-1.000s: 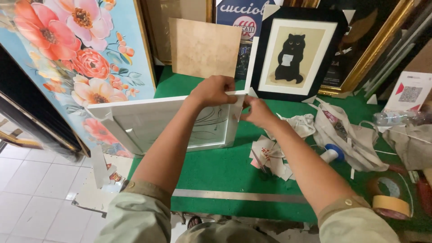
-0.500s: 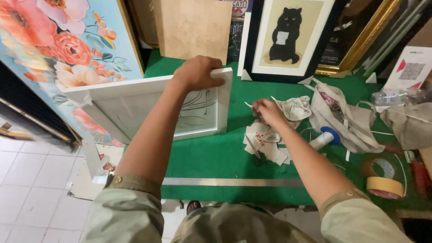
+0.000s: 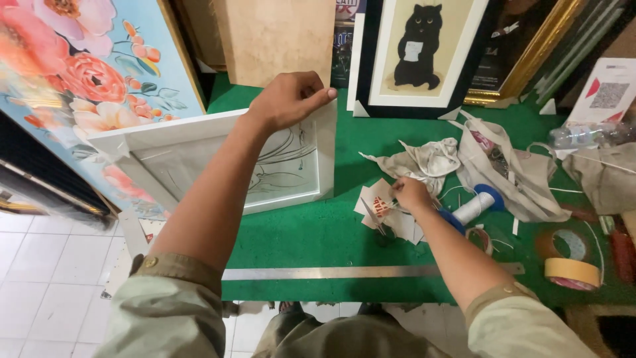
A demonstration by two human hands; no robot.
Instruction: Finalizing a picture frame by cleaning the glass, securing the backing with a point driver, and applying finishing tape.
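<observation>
At the table's left edge leans a large floral painting [image 3: 73, 86], pink and orange blooms on pale blue, its foot hidden below the table. Next to it a white frame [image 3: 218, 169] stands tilted on the green table [image 3: 311, 232] near the left edge, a faint line drawing visible behind its glass. The left hand [image 3: 288, 99] has its grip closed on the frame's upper right corner, thumb over the front edge and fingers curled behind, holding the frame up. Behind it, at the back edge, a plain tan board [image 3: 278, 36] stands upright, and to its right a black-framed picture of a black cat [image 3: 421, 53] leans against the other frames there.

Along the front edge lies a long steel ruler [image 3: 344, 272], flat and parallel to the edge. Near the table's middle sits a small pile of paper scraps [image 3: 387, 212] (1 with red print), and the right hand [image 3: 411, 195] rests on this pile, fingers pinched together on something small; whether it is a scrap or a tool I cannot tell. Just right of the hand lies a white spool with blue ends [image 3: 474, 207], touching a crumpled beige cloth bag [image 3: 510, 166]. Toward the front right corner lie 2 rolls of tape [image 3: 570, 262], side by side.
</observation>
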